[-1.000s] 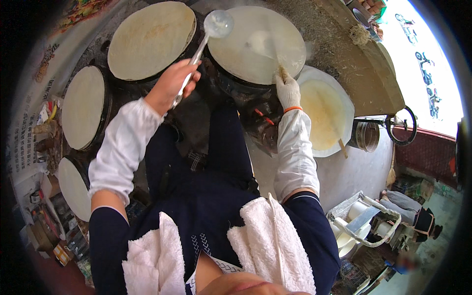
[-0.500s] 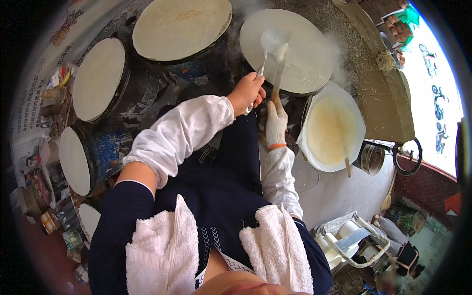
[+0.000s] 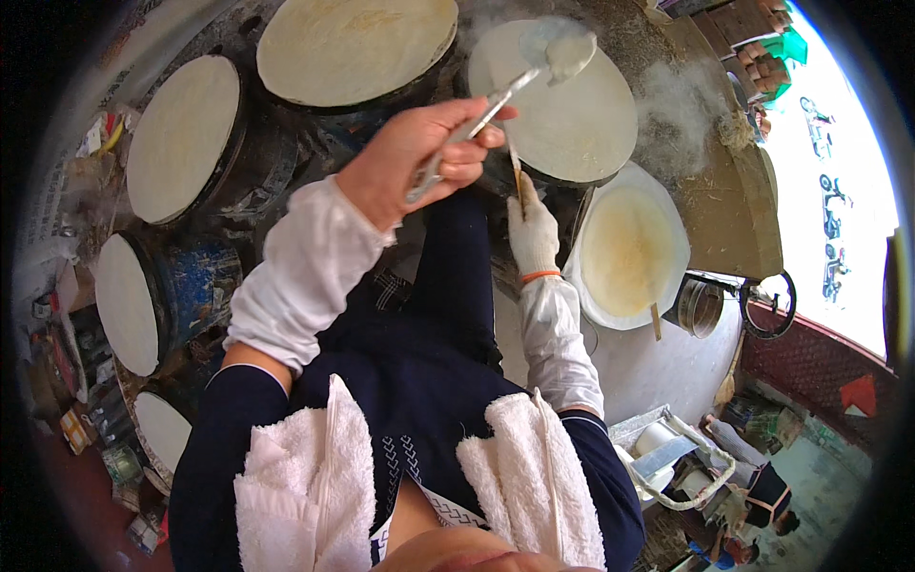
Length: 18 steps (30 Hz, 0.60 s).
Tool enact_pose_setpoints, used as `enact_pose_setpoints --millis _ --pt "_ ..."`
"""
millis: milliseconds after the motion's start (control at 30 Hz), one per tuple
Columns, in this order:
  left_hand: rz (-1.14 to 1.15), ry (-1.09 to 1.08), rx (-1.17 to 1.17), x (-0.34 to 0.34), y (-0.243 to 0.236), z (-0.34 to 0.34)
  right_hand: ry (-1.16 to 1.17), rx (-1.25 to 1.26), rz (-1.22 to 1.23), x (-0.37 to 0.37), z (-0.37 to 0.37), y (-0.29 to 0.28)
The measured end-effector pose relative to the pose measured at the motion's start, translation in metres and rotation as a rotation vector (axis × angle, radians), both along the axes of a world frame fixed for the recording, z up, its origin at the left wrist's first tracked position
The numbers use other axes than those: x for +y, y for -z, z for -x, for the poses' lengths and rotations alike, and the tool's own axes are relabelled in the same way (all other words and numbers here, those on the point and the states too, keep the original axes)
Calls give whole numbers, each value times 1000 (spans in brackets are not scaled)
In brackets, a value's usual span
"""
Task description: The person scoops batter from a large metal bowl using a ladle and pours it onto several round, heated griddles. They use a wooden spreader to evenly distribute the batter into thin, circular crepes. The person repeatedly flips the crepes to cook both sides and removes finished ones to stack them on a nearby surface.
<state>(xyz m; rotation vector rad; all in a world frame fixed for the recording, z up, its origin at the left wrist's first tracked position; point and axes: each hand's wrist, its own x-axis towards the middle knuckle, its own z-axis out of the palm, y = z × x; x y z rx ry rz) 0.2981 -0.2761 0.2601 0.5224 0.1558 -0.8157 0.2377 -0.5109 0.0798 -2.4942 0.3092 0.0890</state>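
Observation:
My bare left hand is closed around the handle of a metal ladle. The ladle's bowl, coated with pale batter, hangs over the far right round griddle, which carries a thin whitish layer and gives off steam. My right hand, in a white knit glove with an orange cuff, grips a slim wooden-handled scraper. The scraper points away from me toward the same griddle and is seen nearly edge-on; its far end is partly hidden behind my left hand and the ladle.
More round griddles with pale sheets curve around my left: one at the far side, others further round. Beside my right hand, thin flatbreads lie on a white sheet. A crate of white containers and a person appear lower right.
My left hand has risen and come nearer, and the ladle's bowl has swung right above the griddle. My right hand stays close to its place, with the scraper turned more edge-on.

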Motion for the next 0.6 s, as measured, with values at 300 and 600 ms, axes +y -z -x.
enact_pose_setpoints --millis 300,600 --pt "-216 -347 -19 76 21 67 190 -157 -449 16 40 5" --pt "-320 -821 71 229 17 155 -279 -186 -399 159 -43 -63"
